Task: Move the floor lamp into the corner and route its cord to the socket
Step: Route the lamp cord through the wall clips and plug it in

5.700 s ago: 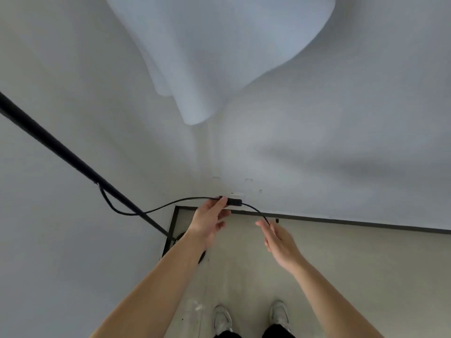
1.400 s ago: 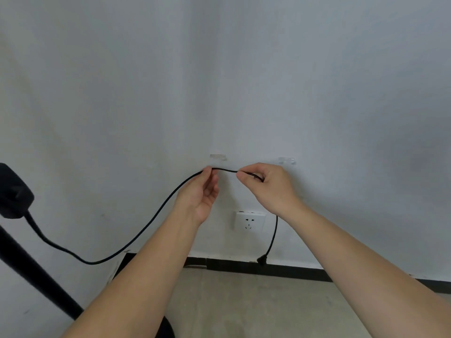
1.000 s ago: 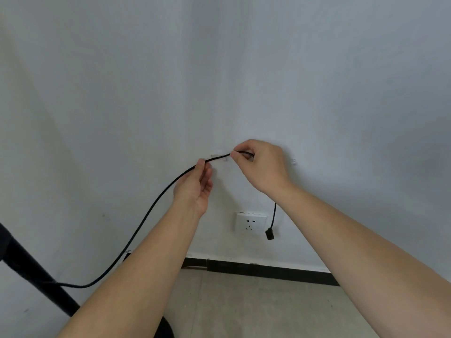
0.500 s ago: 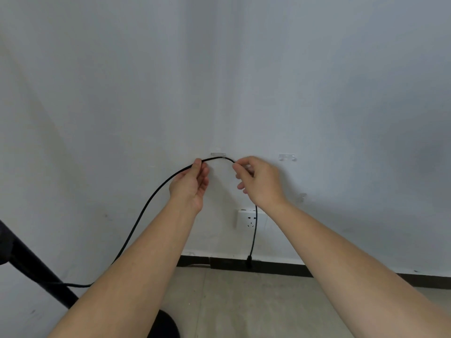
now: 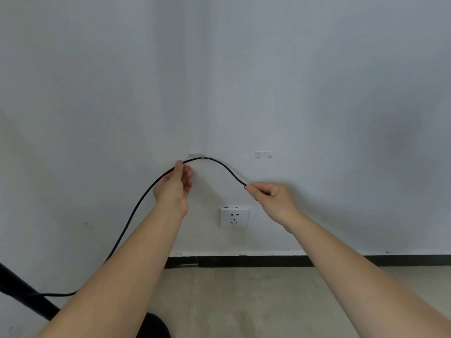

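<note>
A thin black cord (image 5: 220,166) arcs along the white wall and passes under a small clear clip (image 5: 196,155). My left hand (image 5: 173,189) pinches the cord just left of that clip. My right hand (image 5: 271,198) pinches it further right and lower, and the plug end is hidden in or behind that hand. A white socket (image 5: 235,217) sits on the wall below, between my hands. The lamp's black pole (image 5: 23,292) slants across the lower left, and part of its dark base (image 5: 156,326) shows under my left forearm.
A second clear clip (image 5: 262,155) is stuck to the wall right of the first, with nothing in it. A black skirting board (image 5: 256,261) runs along the wall's foot above the beige floor (image 5: 244,301). The room's corner lies at the left.
My right hand has slid right and down along the cord, away from the first clip. The cord's hanging end with the plug has gone out of sight. My left hand stays put.
</note>
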`<state>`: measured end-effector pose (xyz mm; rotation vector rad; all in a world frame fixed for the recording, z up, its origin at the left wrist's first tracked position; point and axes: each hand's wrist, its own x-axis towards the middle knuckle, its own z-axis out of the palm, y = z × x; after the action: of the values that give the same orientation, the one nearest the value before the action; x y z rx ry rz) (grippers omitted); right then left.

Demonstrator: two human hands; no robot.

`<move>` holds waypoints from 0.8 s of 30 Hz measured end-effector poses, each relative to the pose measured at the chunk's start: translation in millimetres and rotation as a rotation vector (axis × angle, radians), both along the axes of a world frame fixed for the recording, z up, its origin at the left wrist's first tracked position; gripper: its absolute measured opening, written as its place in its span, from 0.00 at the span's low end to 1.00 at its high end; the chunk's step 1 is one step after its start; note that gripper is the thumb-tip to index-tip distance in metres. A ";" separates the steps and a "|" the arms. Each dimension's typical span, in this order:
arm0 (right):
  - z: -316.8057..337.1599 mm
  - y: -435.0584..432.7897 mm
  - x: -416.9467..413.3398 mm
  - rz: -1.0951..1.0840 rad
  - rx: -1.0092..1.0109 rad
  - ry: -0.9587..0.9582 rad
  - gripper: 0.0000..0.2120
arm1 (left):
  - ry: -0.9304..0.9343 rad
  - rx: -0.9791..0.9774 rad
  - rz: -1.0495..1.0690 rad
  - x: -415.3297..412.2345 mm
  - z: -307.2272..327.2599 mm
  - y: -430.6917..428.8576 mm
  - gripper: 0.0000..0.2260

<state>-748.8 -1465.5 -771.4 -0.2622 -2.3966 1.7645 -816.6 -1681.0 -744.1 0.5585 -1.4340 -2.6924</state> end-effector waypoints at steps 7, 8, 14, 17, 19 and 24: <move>-4.2 -5.2 -4.4 0.034 0.058 0.012 0.09 | 0.092 -0.512 -0.346 27.7 -6.1 48.1 0.09; -4.6 -6.2 -4.6 0.035 0.066 0.019 0.09 | 0.098 -0.552 -0.376 28.0 -4.0 52.6 0.08; -6.5 -0.2 -0.9 0.023 0.047 0.015 0.06 | 0.099 -0.508 -0.300 21.4 3.8 68.9 0.06; -7.2 20.3 6.9 -0.031 0.041 -0.016 0.09 | 0.043 -0.413 -0.269 17.1 8.2 73.9 0.07; -3.7 38.0 13.2 -0.065 0.036 -0.032 0.08 | 0.023 -0.379 -0.262 14.4 8.1 75.9 0.08; 24.7 62.9 9.3 -0.155 0.220 0.111 0.06 | 0.028 -0.402 -0.267 11.3 4.6 77.2 0.06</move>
<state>-739.5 -1402.6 -746.6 -0.3044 -2.3935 1.3987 -805.3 -1603.7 -739.5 0.3168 -2.0979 -2.4589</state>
